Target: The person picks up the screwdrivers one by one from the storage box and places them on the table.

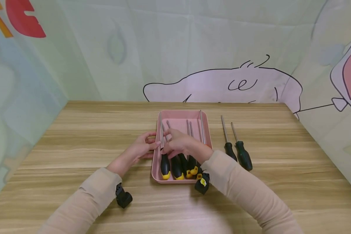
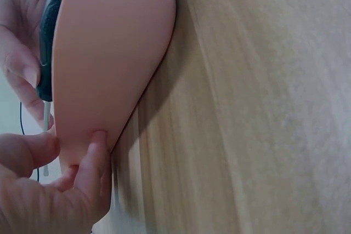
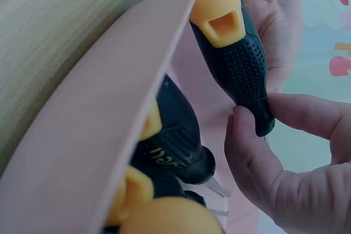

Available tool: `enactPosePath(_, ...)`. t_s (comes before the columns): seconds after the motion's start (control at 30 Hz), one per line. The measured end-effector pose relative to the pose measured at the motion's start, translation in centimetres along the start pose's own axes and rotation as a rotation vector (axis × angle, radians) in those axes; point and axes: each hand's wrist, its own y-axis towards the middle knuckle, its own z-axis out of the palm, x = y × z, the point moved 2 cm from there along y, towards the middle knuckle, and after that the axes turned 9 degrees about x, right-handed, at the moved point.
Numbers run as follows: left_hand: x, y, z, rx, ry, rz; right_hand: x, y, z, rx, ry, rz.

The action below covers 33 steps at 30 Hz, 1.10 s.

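On a wood-grain table (image 1: pixel 76 146), my left hand (image 1: pixel 138 146) pinches the pink tray (image 1: pixel 177 123) by its wall while my right hand (image 1: pixel 176 143) pinches the leftmost screwdriver (image 1: pixel 165 165) inside by its neck, so a slack grip could drop it onto neighbouring screwdrivers (image 1: pixel 176 167).

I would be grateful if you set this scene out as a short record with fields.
Surface: wood-grain table
Container: pink rectangular tray with rounded corners
Left hand: grips the tray's left wall
Right hand: pinches the leftmost black-and-yellow-handled screwdriver near the shaft end of its handle
Also in tray: more black-and-yellow-handled screwdrivers, some partly hidden
Right of tray: slim dark-handled screwdriver and thicker dark-handled screwdriver
Backdrop: pale sheet with cartoon drawings
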Motion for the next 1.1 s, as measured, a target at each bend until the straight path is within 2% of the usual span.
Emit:
enactPosePath(0.23,-0.1,-0.1,0.0,-0.003,0.007,-0.007,0.2,-0.4,-0.3,0.030,0.004,-0.030)
enactPosePath(1.1,-0.1,-0.1,0.1,-0.011,-0.004,0.001,0.7,-2.5,-2.0,0.048,0.050,-0.051)
